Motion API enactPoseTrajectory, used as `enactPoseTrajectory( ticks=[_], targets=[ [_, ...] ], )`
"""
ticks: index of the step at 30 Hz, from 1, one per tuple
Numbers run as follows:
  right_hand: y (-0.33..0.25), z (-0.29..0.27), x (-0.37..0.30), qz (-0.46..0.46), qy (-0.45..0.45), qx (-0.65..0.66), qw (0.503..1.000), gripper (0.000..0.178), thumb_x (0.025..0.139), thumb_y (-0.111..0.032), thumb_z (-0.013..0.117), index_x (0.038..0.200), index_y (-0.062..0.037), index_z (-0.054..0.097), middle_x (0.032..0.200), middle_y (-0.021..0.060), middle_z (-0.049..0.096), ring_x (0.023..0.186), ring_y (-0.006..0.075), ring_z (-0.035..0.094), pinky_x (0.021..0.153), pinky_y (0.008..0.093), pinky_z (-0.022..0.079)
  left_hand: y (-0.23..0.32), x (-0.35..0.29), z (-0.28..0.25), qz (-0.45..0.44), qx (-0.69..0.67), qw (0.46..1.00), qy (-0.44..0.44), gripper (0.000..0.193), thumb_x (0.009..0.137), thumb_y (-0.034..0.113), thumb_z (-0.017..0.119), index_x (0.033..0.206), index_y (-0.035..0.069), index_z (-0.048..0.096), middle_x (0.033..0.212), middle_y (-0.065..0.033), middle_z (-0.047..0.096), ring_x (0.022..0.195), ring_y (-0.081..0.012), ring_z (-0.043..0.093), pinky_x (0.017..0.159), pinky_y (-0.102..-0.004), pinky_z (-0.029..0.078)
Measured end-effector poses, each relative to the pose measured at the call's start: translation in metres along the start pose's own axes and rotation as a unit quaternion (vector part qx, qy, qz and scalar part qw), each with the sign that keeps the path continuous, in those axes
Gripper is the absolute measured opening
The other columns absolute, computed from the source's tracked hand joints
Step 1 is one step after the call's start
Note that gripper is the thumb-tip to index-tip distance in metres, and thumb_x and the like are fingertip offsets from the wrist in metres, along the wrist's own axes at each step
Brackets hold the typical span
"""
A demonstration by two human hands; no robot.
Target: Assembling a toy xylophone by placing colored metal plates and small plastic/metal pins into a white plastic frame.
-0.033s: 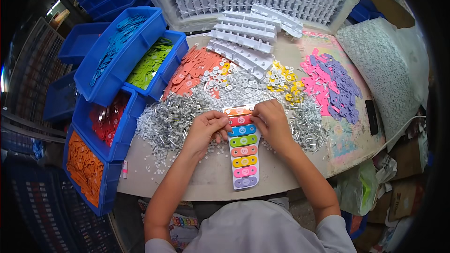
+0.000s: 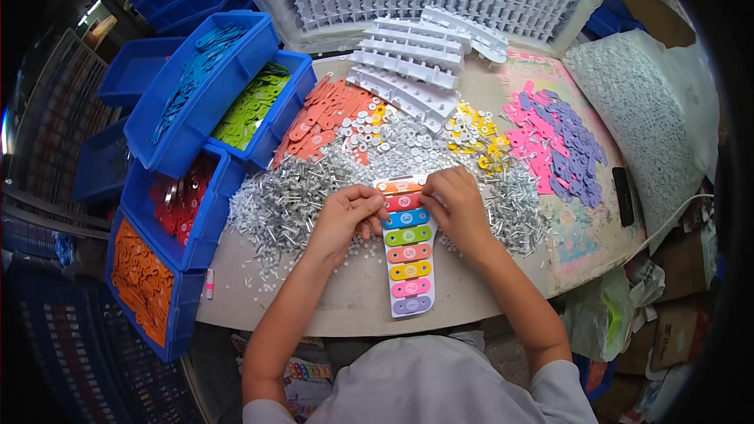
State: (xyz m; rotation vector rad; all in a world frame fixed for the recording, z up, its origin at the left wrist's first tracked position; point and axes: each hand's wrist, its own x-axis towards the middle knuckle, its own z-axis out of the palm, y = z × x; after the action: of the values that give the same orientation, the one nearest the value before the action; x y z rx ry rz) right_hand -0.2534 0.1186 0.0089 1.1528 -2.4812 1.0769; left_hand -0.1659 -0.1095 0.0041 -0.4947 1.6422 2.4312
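Observation:
A toy xylophone [image 2: 409,251] lies lengthwise before me, with several coloured bars on a white tapering base. At its far end are an orange bar [image 2: 399,186] and a red bar [image 2: 403,202]. My left hand [image 2: 344,220] is closed, thumb and fingertips together at the red bar's left end. My right hand [image 2: 457,204] curls over the right ends of the orange and red bars, its fingertips pressed together. Whatever small thing either hand pinches is hidden by the fingers. Metal pins [image 2: 275,208] lie heaped beside my left hand, and more pins [image 2: 518,212] beside my right.
Blue bins [image 2: 206,212] at left hold blue, green, red and orange bars. Salmon bars [image 2: 326,114], white washers [image 2: 393,141], yellow bars [image 2: 479,133], pink bars [image 2: 534,126] and purple bars [image 2: 577,153] lie beyond my hands. White bases [image 2: 408,63] are stacked behind; a bulging bag [image 2: 640,102] stands right.

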Motion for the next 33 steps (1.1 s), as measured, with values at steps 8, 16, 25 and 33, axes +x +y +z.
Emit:
enactPoseTrajectory(
  ticks=[8, 16, 25, 33],
  targets=[
    [-0.006, -0.022, 0.020, 0.165, -0.110, 0.049, 0.979, 0.028, 0.088, -0.022, 0.083, 0.094, -0.0031, 0.064, 0.081, 0.0104, 0.062, 0.077, 0.0231, 0.061, 0.069, 0.0382, 0.048, 0.004, 0.003, 0.005, -0.028, 0.071, 0.997, 0.004, 0.024, 0.101, 0.020, 0.074, 0.112, 0.002, 0.063, 0.074, -0.0021, 0.068, 0.054, -0.0046, 0.055, 0.043, -0.0184, 0.036],
    [0.041, -0.018, 0.047, 0.255, -0.322, 0.090, 0.907, 0.072, 0.081, -0.063, 0.083, 0.114, -0.0001, 0.071, 0.101, 0.0228, 0.074, 0.095, 0.0333, 0.072, 0.081, 0.0431, 0.056, -0.004, 0.018, 0.000, -0.074, 0.169, 0.983, 0.010, 0.039, 0.097, 0.032, 0.079, 0.112, 0.008, 0.053, 0.066, 0.0025, 0.057, 0.052, -0.0043, 0.047, 0.045, -0.0206, 0.030],
    [0.055, -0.013, 0.065, 0.179, -0.445, 0.020, 0.877, 0.081, 0.087, -0.069, 0.073, 0.121, 0.0051, 0.071, 0.116, 0.0260, 0.073, 0.109, 0.0364, 0.070, 0.092, 0.0441, 0.054, 0.004, 0.023, 0.004, -0.093, 0.157, 0.983, -0.019, 0.035, 0.097, 0.027, 0.078, 0.098, 0.010, 0.048, 0.063, 0.0004, 0.055, 0.046, -0.0065, 0.044, 0.038, -0.0239, 0.027],
    [0.042, -0.013, 0.052, 0.178, -0.399, 0.018, 0.899, 0.079, 0.085, -0.067, 0.074, 0.119, 0.0041, 0.071, 0.115, 0.0264, 0.074, 0.107, 0.0392, 0.072, 0.091, 0.0455, 0.057, -0.004, 0.021, 0.001, -0.058, 0.176, 0.983, 0.010, 0.031, 0.099, 0.023, 0.076, 0.096, 0.009, 0.048, 0.060, 0.0006, 0.053, 0.044, -0.0062, 0.042, 0.038, -0.0247, 0.025]
  ],
)
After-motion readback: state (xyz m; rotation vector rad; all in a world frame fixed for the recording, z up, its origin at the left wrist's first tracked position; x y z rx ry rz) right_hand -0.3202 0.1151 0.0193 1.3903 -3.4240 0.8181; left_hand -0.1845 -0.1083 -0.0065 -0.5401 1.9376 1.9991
